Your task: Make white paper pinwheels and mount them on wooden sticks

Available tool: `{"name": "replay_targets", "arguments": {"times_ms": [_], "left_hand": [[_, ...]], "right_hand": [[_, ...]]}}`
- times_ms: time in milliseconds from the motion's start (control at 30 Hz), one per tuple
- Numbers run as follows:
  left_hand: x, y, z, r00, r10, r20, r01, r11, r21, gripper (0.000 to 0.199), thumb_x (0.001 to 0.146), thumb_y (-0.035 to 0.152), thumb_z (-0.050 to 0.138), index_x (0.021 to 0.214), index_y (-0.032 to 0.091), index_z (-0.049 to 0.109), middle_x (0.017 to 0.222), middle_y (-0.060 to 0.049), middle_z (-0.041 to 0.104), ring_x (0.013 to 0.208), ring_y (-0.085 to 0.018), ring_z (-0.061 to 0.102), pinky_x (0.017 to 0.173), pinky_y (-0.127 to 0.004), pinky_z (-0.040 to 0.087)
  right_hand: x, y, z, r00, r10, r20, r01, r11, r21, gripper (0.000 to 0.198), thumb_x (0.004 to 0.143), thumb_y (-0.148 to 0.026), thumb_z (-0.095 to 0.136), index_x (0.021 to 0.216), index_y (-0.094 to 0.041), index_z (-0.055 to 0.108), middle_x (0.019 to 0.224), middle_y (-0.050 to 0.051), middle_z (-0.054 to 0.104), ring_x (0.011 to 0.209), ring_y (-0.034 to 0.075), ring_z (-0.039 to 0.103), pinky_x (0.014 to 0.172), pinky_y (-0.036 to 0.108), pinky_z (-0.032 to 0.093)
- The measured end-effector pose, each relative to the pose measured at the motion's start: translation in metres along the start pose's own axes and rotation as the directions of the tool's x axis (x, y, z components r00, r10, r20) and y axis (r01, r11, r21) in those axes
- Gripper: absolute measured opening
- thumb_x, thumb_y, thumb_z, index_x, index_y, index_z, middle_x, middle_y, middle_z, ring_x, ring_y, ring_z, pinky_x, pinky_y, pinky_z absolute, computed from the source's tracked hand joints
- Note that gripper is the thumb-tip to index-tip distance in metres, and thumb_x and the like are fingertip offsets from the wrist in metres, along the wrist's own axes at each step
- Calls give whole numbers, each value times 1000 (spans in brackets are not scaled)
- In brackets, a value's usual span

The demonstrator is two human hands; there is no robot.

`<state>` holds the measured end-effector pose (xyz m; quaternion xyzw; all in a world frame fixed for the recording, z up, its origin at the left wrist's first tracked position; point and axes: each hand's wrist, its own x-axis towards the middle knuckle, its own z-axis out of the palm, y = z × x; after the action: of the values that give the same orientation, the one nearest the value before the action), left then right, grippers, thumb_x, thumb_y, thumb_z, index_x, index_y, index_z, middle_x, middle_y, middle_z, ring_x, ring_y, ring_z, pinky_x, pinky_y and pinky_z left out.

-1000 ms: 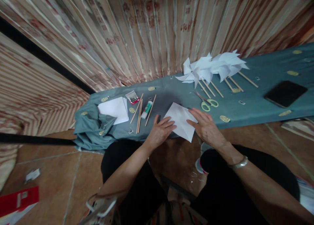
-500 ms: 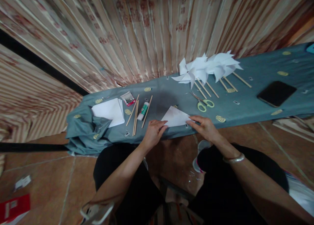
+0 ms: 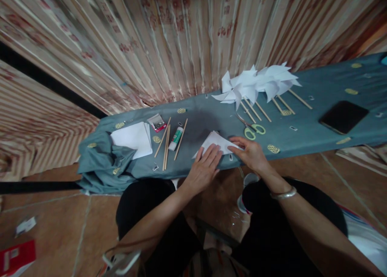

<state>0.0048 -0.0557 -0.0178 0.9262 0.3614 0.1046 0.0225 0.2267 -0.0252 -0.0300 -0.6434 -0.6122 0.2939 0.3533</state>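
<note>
A folded sheet of white paper (image 3: pixel 218 139), triangular in outline, lies near the front edge of the cloth-covered table (image 3: pixel 199 121). My left hand (image 3: pixel 202 171) rests flat across its lower left side, fingers stretched out. At the paper's right corner, my right hand (image 3: pixel 251 154) pinches the tip between thumb and fingers. Scissors (image 3: pixel 253 131) with green handles lie just beyond the right hand. Left of the paper are a glue stick (image 3: pixel 175 138) and several wooden sticks (image 3: pixel 167 148).
White paper pinwheels (image 3: pixel 252 85) on sticks lie along the back. A dark phone (image 3: pixel 344 117) is at the right. Toward the left are a stack of white paper (image 3: pixel 133 140) and a small packet of metal pieces (image 3: pixel 157 123). A plastic cup (image 3: pixel 250 179) stands below the table edge.
My left hand has gone from pinching the paper's left corner to lying flat on it. My right hand still holds the right corner, with its fingers shifted slightly.
</note>
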Motion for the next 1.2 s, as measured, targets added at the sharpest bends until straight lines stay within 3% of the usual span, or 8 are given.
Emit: {"name": "replay_targets", "arguments": {"times_ms": [167,733,1200], "left_hand": [[1,-5,6,998,-36,45,36,999,-10,65,95,36,48,151,10,26,158,-18,32,151,-29,17,120,-55,19],[4,-5,5,994,-83,65,87,994,-59,66,94,40,49,149,11,30,157,-19,34,149,-33,23,119,-57,19],[5,-6,6,993,-76,85,80,996,-41,68,94,44,50,149,9,30,156,-20,35,148,-34,24,118,-57,20]], "right_hand": [[3,-2,2,999,-17,-52,13,997,-72,30,77,-35,70,104,-24,70,85,4,78,80,25,73,78,41,58],[7,-9,4,994,-53,-95,35,984,-176,29,76,-34,69,103,-24,71,87,5,78,79,26,73,74,39,58],[4,-14,6,991,-111,-73,85,953,-292,31,81,-31,65,109,-19,68,96,10,76,87,29,72,79,42,56]]}}
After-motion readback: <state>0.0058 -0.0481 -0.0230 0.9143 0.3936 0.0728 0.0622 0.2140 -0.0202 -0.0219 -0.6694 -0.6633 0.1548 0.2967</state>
